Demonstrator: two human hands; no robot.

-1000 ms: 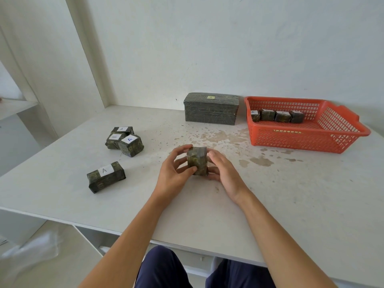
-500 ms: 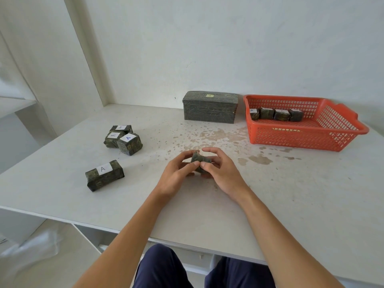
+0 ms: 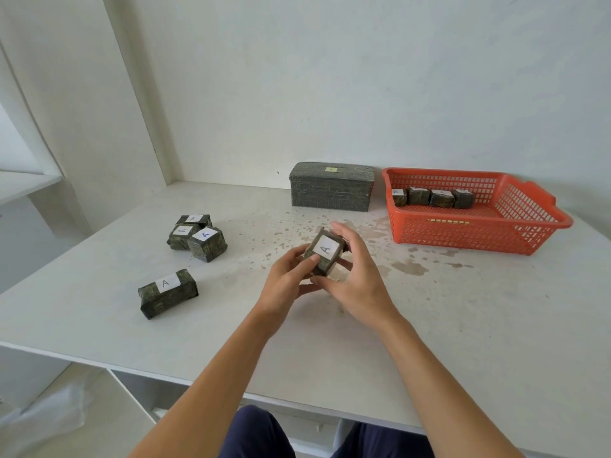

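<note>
Your left hand [image 3: 287,279] and right hand [image 3: 358,280] both grip a small dark-green wrapped block [image 3: 325,250] (white label, handwritten A) just above the middle of the table [image 3: 463,325]. Its labelled face tilts up toward you; your fingers hide which way its long axis runs.

Block [image 3: 322,259] turned over since a second ago: white label [image 3: 326,248] marked A, unseen earlier, now faces camera. Block now tilted, no longer upright. Left grip [image 3: 287,279] thumb moves onto label's edge. Right grip [image 3: 357,279] shifts from beside block to curl over its far side and underneath.
</note>
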